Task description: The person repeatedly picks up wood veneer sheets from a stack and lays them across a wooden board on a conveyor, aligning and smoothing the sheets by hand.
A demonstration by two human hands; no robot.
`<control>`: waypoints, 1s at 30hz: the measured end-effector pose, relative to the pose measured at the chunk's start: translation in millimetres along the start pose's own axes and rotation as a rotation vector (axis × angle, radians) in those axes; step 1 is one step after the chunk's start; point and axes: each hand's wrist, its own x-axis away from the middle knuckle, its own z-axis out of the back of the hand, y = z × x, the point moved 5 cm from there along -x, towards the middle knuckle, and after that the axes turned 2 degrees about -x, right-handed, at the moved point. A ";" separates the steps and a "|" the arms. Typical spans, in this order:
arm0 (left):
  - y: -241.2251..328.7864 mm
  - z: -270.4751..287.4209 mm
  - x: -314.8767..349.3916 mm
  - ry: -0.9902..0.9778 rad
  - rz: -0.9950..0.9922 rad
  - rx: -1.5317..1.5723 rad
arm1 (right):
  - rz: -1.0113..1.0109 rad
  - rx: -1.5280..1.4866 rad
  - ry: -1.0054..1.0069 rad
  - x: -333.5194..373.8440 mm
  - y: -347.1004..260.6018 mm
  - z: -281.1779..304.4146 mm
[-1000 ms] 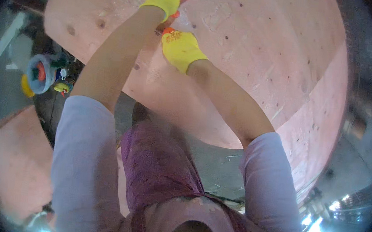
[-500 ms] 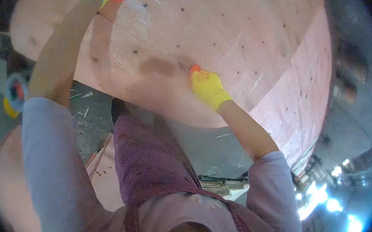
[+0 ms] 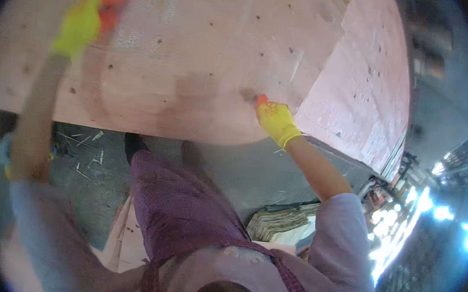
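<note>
A large pinkish wood sheet [image 3: 192, 52], dotted with dark knots or holes, lies in front of me. My left hand [image 3: 81, 24], in a yellow glove with orange fingertips, is over its left part. That hand is blurred, but its thumb and fingers look apart and I see nothing between them. Near the sheet's front edge, my right hand [image 3: 276, 122], gloved the same way, is closed with its orange fingertips pointing away. A small dark blur lies just beyond those fingertips; what the hand grips cannot be made out.
A second pinkish sheet [image 3: 357, 96] borders the first on the right. Below stands a stack of thin wood sheets [image 3: 277, 223]. Pale wood slivers [image 3: 85, 142] litter the grey floor [image 3: 93, 200]. Bright lights [image 3: 441, 213] glare at the right.
My left hand has come lower in the view and to the left. My right hand sits slightly farther right and lower. The whole view has turned, showing more of the stack below.
</note>
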 end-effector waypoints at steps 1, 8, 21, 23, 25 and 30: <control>67.9 -27.6 19.2 -0.050 -0.368 -0.273 | -0.022 -0.010 0.003 -0.5 4.3 -4.5; 140.9 -110.3 50.3 -0.577 0.055 -0.731 | 0.035 -0.118 -0.013 8.1 14.8 -13.7; 128.9 -114.6 43.2 -0.500 0.030 -0.804 | -0.097 -0.153 -0.047 104.8 111.3 -65.1; 130.5 -115.5 39.1 -0.494 0.021 -0.792 | -0.052 -0.192 0.040 134.1 144.7 -82.4; 138.4 -112.5 39.4 -0.462 0.012 -0.781 | 0.003 -0.242 0.126 136.3 156.9 -77.2; 143.4 -112.9 42.5 -0.426 0.018 -0.786 | -0.318 -1.123 0.278 31.7 107.2 -14.4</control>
